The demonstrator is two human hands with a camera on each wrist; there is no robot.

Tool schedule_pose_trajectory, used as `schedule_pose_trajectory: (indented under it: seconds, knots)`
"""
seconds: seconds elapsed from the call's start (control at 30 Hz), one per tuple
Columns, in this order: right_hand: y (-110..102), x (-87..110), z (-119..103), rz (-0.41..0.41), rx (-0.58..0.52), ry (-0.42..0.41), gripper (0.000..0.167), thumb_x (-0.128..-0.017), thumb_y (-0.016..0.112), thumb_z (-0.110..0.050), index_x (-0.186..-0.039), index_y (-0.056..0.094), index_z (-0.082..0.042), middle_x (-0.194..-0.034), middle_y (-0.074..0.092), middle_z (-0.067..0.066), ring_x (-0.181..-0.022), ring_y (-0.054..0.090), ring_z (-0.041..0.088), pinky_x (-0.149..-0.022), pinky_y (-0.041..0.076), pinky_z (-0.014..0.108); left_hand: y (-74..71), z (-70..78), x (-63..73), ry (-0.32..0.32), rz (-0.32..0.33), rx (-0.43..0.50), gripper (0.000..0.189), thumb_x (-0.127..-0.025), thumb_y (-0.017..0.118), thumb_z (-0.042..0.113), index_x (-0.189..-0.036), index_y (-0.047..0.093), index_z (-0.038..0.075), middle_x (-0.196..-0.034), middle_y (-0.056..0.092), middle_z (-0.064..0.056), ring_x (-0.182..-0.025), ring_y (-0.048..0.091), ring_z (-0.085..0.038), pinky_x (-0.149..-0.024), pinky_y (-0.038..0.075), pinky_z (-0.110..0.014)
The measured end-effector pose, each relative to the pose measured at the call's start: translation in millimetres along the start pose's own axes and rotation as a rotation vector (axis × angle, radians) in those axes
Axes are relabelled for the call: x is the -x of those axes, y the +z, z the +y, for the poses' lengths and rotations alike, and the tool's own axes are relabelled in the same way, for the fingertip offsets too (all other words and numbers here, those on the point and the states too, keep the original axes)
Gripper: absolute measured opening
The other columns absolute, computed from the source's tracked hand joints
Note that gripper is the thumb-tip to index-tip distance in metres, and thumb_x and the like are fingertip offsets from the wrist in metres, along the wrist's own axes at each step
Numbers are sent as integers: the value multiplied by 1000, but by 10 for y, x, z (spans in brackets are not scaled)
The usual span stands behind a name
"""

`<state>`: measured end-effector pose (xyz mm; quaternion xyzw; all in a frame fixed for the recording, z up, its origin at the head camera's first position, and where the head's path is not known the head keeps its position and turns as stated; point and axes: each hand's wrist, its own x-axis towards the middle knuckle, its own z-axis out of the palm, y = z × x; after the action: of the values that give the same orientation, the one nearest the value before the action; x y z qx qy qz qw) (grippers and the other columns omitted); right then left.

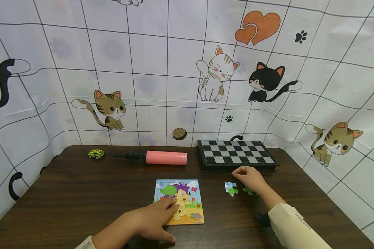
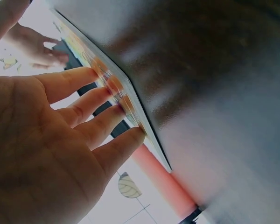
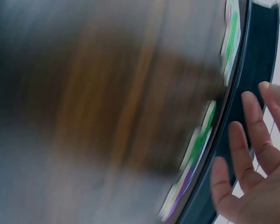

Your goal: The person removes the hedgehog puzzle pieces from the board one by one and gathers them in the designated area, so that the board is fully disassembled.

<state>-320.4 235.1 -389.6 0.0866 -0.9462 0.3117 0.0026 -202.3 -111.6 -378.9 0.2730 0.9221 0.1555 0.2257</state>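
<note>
A square picture puzzle [image 1: 190,188] of a purple-haired hedgehog lies flat in front of me. My left hand [image 1: 154,218] rests its spread fingertips on the puzzle's left part, thumb off its lower edge. In the left wrist view those fingers [image 2: 88,105] touch the puzzle's surface. To the right, my right hand [image 1: 250,178] hovers over the table by loose pieces, holding nothing; its fingers [image 3: 240,144] are loosely bent. A white-and-green puzzle piece [image 1: 231,188] lies left of that hand. A green piece [image 1: 247,191] shows below it, partly hidden by the wrist.
Behind the right hand stands a black-and-white checkered board box [image 1: 233,154]. A pink hand pump [image 1: 166,157] with a black nozzle lies at the back middle. Far left sits a yellow-green toy car [image 1: 96,154]. A cat-print curtain [image 1: 149,86] hangs behind the dark wooden table [image 1: 90,193].
</note>
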Motion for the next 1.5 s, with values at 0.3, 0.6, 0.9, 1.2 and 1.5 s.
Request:
schedule_pose_trajectory:
  seconds: [0.3, 0.6, 0.9, 1.2, 1.5]
  knots:
    - [339, -87, -561, -271, -19, -321, 23, -91, 73, -22, -114, 73, -16, -121, 63, 2, -119, 53, 29, -103, 42, 54, -10, 7, -5, 0, 14, -7, 85, -83, 73, 55, -152, 41, 17, -159, 28, -2, -148, 24, -28, -116, 28, -51]
    - [611, -98, -923, -445, 96, -361, 36, -86, 77, -33, -121, 71, -28, -151, 39, 13, -136, 32, 39, -105, 31, 68, -35, 13, -15, 9, 7, -18, 82, -84, 71, 56, -152, 42, 21, -160, 27, -3, -148, 24, -30, -114, 30, -55]
    - [673, -106, -933, -439, 148, -312, 33, -82, 79, -34, -115, 74, -33, -161, 22, 13, -143, 20, 42, -108, 21, 70, -16, 14, -45, 12, -5, -14, 80, -85, 71, 55, -152, 43, 23, -160, 28, -4, -147, 25, -31, -113, 31, -55]
    - [711, -147, -939, -442, 130, -329, 26, -81, 80, -32, -106, 73, -36, -158, 30, 11, -143, 21, 40, -108, 20, 69, -10, 19, -41, -1, -4, -27, 79, -84, 72, 55, -151, 44, 23, -160, 29, -3, -147, 25, -31, -113, 30, -55]
    - [749, -120, -969, -371, 160, -398, 27, -80, 83, -31, -103, 71, -35, -137, 56, 1, -137, 33, 29, -107, 16, 66, -2, 11, -20, 3, 6, -38, 82, -84, 72, 55, -152, 42, 20, -160, 28, -4, -148, 24, -31, -115, 29, -54]
